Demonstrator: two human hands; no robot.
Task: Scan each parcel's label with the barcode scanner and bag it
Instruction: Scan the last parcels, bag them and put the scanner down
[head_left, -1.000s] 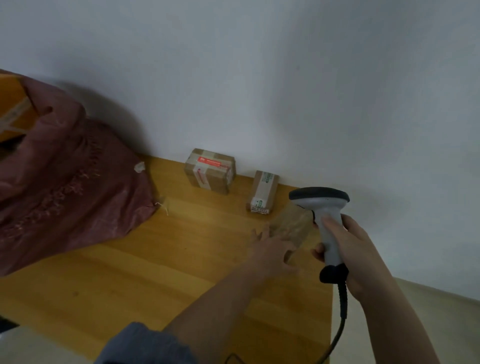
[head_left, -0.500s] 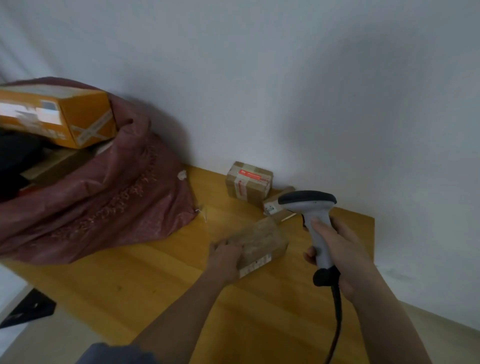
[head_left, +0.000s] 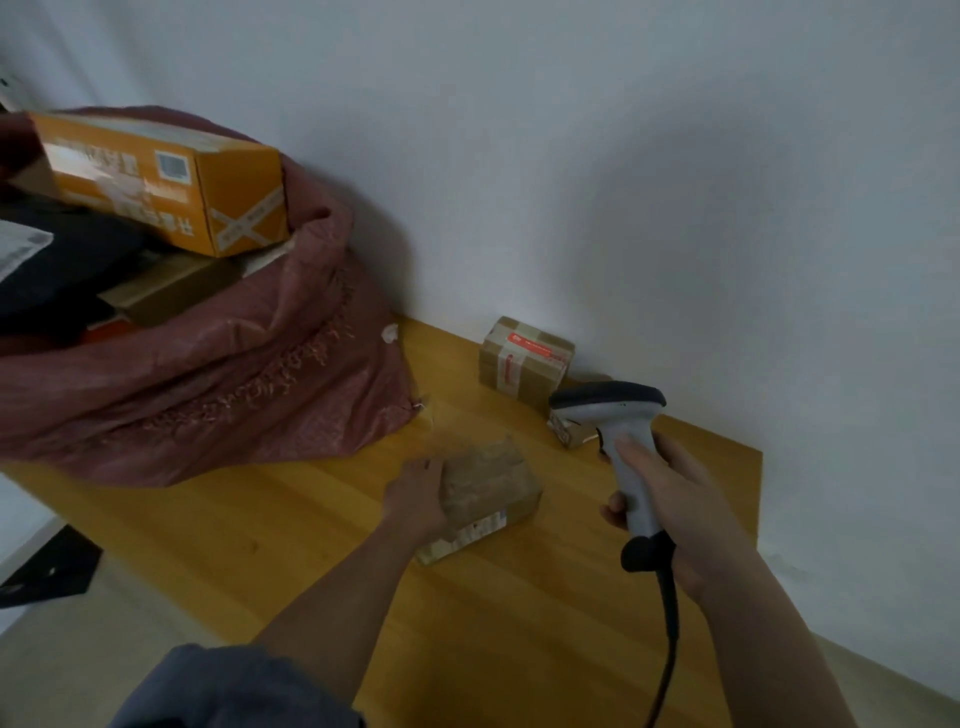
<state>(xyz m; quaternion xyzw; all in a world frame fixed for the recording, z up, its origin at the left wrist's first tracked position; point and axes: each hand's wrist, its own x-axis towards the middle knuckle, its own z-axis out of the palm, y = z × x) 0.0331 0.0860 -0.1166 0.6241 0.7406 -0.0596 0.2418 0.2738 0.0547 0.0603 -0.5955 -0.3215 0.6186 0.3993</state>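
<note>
My left hand (head_left: 418, 496) grips the left end of a small brown taped parcel (head_left: 488, 488) on the wooden table (head_left: 291, 519); a white label shows on its near side. My right hand (head_left: 670, 509) holds a grey barcode scanner (head_left: 613, 421) upright, just right of that parcel, its cable trailing down. A brown parcel with red tape (head_left: 527, 358) sits by the wall. Another small parcel (head_left: 569, 431) is mostly hidden behind the scanner head. A dark red sack (head_left: 218, 379) on the left holds an orange box (head_left: 161, 182) and other parcels.
The white wall (head_left: 623, 182) runs behind the table. The table's right edge (head_left: 758, 499) lies just beyond my right hand. Pale floor shows at lower left, with a dark object (head_left: 47, 571) on it.
My left hand has drawn the brown parcel back from the wall toward me. The view has swung left, so more of the sack and the orange box show. The scanner stays upright.
</note>
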